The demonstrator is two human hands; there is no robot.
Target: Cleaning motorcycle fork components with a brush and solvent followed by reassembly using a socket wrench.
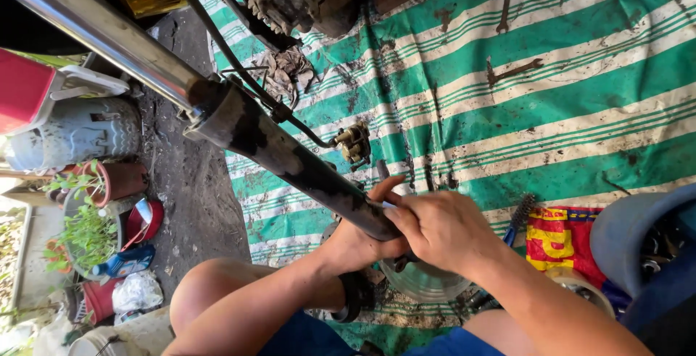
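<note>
Plants (85,229) in pots stand far left, beside a grey gas cylinder (76,133). Centre, the dark fork tube (290,159) slants down from its chrome upper end to your hands over the striped green tarp (551,102). Your left hand (357,240) has its grip clenched around the tube's lower end; your right hand (442,229) grasps the same end from above.

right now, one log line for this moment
left hand: gripping fork tube lower end | right hand: on same end | below: striped tarp
</note>
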